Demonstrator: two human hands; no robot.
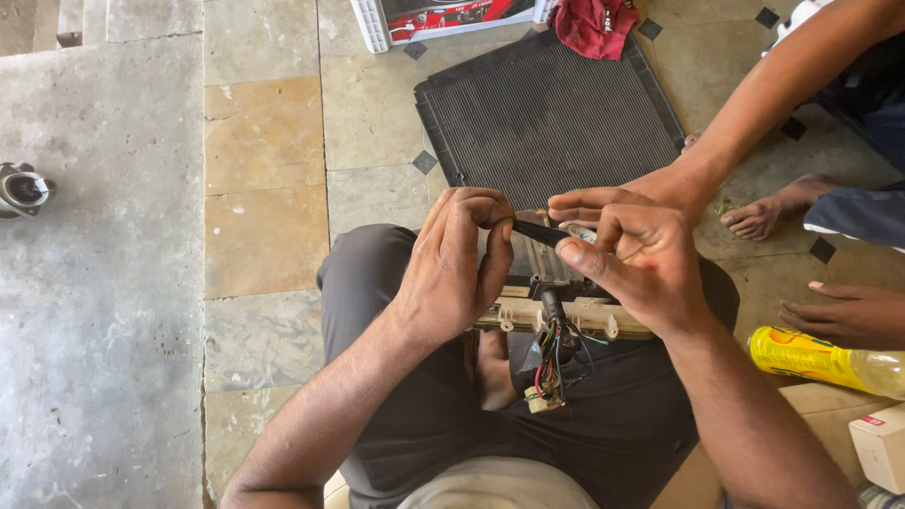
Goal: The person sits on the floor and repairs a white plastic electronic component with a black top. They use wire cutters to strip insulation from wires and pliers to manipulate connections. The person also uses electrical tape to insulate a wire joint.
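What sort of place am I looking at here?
Probably an informal repair spot on a tiled floor: a finned radiator-like panel lies there, and a wiring bundle hangs from the part on the lap.

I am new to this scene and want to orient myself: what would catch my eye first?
At the centre, the left hand and right hand pinch a thin black strip between them, above a beige plastic part with a bundle of coloured wires on the lap. Behind lies a large black finned radiator panel; a yellow plastic bottle lies at right.
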